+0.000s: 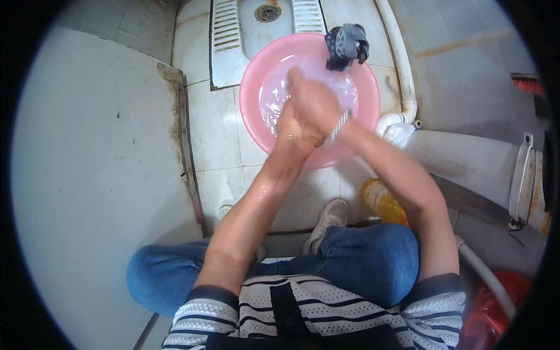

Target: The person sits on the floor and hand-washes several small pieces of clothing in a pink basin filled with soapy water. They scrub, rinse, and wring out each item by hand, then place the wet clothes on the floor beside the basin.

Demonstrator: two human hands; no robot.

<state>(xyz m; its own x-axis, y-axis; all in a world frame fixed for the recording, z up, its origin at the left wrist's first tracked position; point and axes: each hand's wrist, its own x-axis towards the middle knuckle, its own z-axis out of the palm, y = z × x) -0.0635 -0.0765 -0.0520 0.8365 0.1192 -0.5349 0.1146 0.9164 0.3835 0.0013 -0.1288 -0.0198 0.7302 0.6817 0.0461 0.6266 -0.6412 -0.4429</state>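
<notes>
A pink plastic basin (250,83) holds water with glints and some suds on its surface. Over the basin my left hand (295,129) is turned partly palm up, with my right hand (313,100) laid across it; the two touch. My right hand is blurred, and a striped band circles its wrist. Whether anything lies between the palms is hidden. A grey and black patterned cloth (350,41) hangs over the basin's far right rim, apart from both hands.
A squat toilet (225,61) lies beyond the basin. White pipes (407,83) run along the right wall, and a bottle of yellow liquid (380,199) is near my right knee. A red-bristled brush (526,83) is at the far right, a red plastic bag (490,310) below it.
</notes>
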